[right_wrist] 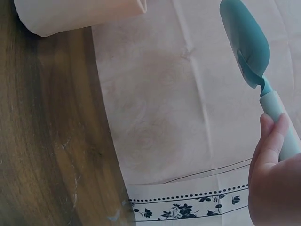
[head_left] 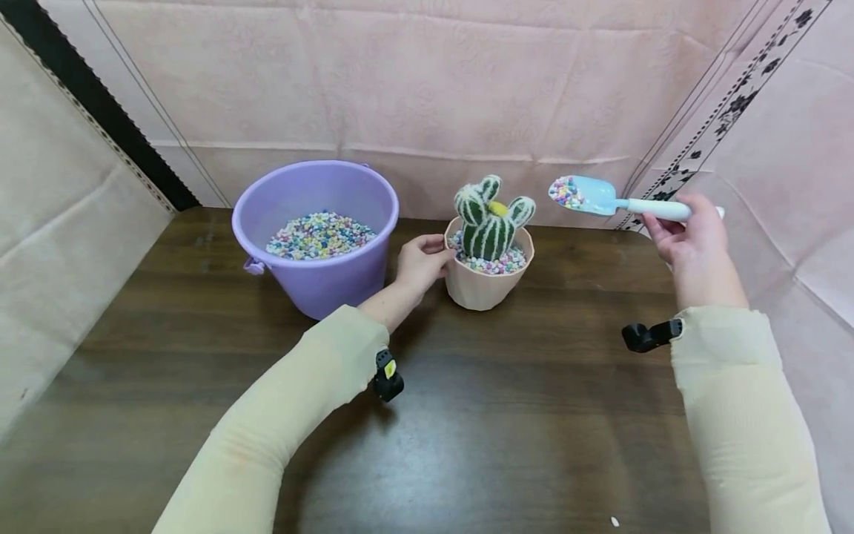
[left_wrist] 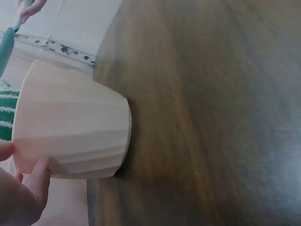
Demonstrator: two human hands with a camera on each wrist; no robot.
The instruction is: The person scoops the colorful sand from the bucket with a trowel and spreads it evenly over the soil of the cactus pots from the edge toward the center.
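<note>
Your right hand grips the white handle of a blue scoop, held level in the air right of the cactus, blade loaded with coloured pebbles. Your left hand curls against the left wall of the peach pot, fingertips at its rim. Pot stands on the dark wood surface, just right of the purple bucket of pebbles.
</note>
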